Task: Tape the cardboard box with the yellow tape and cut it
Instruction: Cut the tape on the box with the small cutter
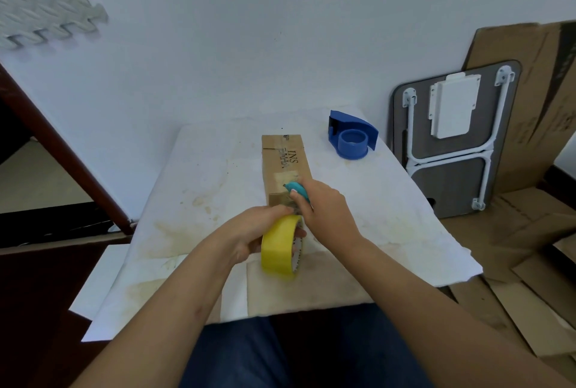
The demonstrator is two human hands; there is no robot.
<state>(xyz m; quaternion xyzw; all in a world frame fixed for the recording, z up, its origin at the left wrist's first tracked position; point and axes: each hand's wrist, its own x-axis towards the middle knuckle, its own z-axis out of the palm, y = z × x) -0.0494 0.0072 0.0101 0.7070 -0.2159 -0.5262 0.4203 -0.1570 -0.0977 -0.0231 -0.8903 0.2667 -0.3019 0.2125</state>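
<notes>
A long narrow cardboard box (285,163) lies lengthwise on the white-covered table (199,182), with printed letters and old tape strips on top. My left hand (252,231) grips the yellow tape roll (280,247) at the box's near end, the roll standing on edge. My right hand (324,210) holds a small teal cutter (297,191) with its blade end resting on the box top just beyond the roll. The tape stretch between roll and box is hidden by my fingers.
A blue tape dispenser (352,135) stands at the table's far right corner. A folded table (452,138) leans against the wall to the right, with flattened cardboard sheets (514,278) on the floor. A dark wooden frame (62,150) runs along the left.
</notes>
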